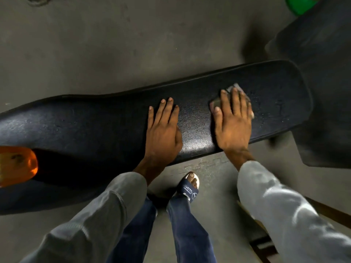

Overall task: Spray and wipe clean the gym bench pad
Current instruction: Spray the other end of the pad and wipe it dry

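A long black textured bench pad [95, 122] runs across the view from lower left to upper right. My left hand [163, 131] lies flat on its middle, fingers apart, holding nothing. My right hand [232, 120] presses flat on a grey cloth [237, 88] toward the pad's right end; the cloth shows past the fingertips and at both sides of the hand. Fine droplets speckle the pad to the right of the cloth. No spray bottle can be made out for certain.
An orange translucent object [17, 166] sits at the left edge, in front of the pad. A second dark pad [319, 59] rises at the upper right, with something green [300, 4] beyond it. My sandalled foot [190, 185] stands on the grey floor [114, 44]. A wooden frame [262, 243] lies lower right.
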A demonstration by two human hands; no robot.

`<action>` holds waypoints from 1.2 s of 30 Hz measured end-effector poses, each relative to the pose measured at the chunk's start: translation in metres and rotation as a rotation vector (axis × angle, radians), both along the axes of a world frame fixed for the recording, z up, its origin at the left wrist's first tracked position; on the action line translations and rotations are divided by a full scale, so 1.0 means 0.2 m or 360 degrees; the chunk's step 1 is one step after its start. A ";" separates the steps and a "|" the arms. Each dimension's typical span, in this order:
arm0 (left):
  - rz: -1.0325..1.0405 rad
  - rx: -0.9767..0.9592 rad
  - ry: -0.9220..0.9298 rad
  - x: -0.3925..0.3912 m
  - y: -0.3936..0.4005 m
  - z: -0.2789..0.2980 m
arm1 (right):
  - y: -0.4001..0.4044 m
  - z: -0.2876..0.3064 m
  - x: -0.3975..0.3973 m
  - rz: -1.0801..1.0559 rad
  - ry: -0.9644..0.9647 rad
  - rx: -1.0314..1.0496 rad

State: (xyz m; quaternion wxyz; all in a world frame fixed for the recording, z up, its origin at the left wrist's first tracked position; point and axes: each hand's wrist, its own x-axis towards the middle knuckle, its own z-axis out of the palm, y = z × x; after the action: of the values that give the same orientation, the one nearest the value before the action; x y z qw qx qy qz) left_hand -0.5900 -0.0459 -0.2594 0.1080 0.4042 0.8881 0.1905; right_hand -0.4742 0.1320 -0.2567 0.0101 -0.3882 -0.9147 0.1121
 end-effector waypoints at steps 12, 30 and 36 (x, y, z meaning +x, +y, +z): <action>0.0050 -0.0004 -0.0018 0.07 0.08 -0.07 | -0.09 -0.04 -0.03 0.0462 0.0002 -0.0043; 0.0087 0.0146 0.0095 0.15 0.24 -0.11 | 0.02 -0.06 0.19 -0.0140 -0.0036 0.0025; -0.0227 0.0151 0.0045 0.23 0.41 -0.10 | 0.14 -0.07 0.54 -0.0014 -0.0116 0.0042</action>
State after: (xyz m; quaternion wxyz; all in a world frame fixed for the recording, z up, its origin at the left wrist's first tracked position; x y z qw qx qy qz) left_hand -0.5447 0.0370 -0.2799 0.0895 0.4738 0.8484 0.2185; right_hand -0.3654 0.1592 -0.2704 -0.0175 -0.3959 -0.9141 0.0857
